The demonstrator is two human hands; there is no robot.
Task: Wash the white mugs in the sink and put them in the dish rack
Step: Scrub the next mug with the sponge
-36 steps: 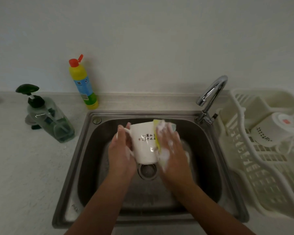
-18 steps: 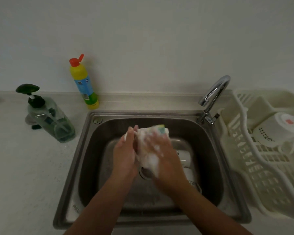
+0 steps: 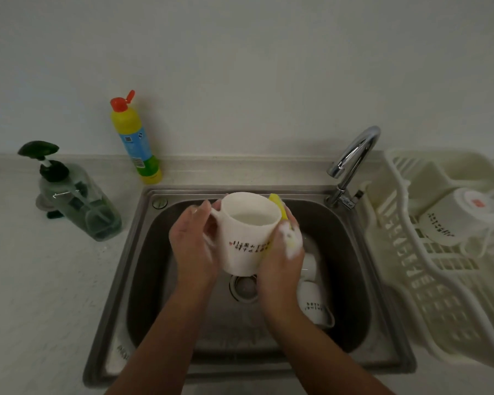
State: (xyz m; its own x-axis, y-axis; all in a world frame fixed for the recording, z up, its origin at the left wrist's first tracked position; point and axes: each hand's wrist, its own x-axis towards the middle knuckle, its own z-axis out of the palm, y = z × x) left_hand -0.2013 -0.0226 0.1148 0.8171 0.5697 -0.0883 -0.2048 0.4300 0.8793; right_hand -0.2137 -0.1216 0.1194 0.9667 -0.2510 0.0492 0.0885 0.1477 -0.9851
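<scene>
Over the steel sink [image 3: 351, 252] I hold a white mug [image 3: 246, 238] with dark lettering, its mouth tilted up toward me. My left hand [image 3: 193, 246] grips it at the handle side. My right hand [image 3: 283, 260], covered in foam, presses a yellow sponge [image 3: 280, 209] against the mug's right side. Two more white mugs lie in the sink basin to the right, one [image 3: 314, 306] with lettering and one [image 3: 310, 258] partly hidden behind my right hand. Another white mug [image 3: 454, 220] lies on its side in the cream dish rack [image 3: 428, 295].
A chrome tap [image 3: 351, 163] stands at the sink's back right corner. A yellow bottle [image 3: 134, 138] with a red cap stands behind the sink on the left. A green pump dispenser [image 3: 77, 201] is on the counter further left. The drain [image 3: 243, 286] lies below the mug.
The mug has turned from lying sideways to mouth up toward me. My right hand with the sponge has slid from over the mug's front to its right side.
</scene>
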